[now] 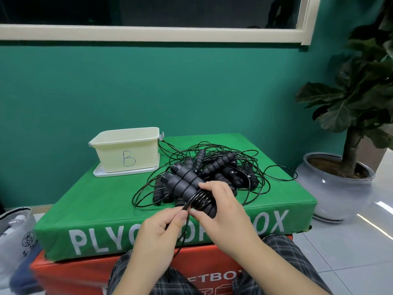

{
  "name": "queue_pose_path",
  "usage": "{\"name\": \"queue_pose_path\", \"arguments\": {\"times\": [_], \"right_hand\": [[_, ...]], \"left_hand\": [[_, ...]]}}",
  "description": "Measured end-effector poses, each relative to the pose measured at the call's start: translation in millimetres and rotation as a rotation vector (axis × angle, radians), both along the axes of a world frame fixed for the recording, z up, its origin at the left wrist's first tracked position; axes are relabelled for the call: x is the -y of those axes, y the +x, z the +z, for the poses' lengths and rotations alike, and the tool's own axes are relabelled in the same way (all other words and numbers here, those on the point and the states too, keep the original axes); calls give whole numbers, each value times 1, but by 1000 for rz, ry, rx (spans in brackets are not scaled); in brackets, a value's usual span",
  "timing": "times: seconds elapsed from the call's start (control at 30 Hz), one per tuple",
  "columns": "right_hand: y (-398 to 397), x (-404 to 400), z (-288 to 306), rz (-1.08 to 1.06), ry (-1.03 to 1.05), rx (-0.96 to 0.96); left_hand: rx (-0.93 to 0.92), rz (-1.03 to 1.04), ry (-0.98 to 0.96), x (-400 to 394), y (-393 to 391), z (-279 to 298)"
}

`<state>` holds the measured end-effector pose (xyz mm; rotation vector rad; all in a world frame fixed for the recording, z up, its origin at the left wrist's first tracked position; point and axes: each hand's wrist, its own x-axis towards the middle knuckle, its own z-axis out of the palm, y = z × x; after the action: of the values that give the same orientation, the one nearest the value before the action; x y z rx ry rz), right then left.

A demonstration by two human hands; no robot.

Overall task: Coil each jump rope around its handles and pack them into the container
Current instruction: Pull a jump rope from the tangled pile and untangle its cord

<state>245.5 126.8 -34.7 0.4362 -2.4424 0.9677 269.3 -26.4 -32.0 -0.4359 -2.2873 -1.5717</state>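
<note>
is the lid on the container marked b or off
Off. The container stands open-topped on the green box, and a flat white lid lies under its base. Its contents cannot be seen from this angle.

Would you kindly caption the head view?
Right hand holds paired handles; left hand winds rope around them.

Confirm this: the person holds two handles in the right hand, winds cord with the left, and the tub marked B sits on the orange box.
One thing is wrong. The tub marked B sits on the green box, not the orange one below it, as the head view shows. The right hand does hold the two handles, and the left hand pinches the cord.
</note>
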Motion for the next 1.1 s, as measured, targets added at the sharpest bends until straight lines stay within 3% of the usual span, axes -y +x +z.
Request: {"name": "queue_pose_path", "arguments": {"times": [0.2,0.37,0.5,0.7,0.87,1.1], "right_hand": [[0,-1,1,68,-1,8],[3,3,4,88,-92,33],[6,8,5,209,-301,95],[12,14,12,443,-575,232],[11,15,15,434,-561,246],[7,13,7,329,-333,211]], "left_hand": [[-51,-16,34,5,-5,-9],[123,2,226,2,-9,-11],[165,-23,223,4,-13,-15],[42,-6,208,9,-15,-16],[34,-31,198,10,-15,-17],[75,83,80,16,-20,-20]]}}
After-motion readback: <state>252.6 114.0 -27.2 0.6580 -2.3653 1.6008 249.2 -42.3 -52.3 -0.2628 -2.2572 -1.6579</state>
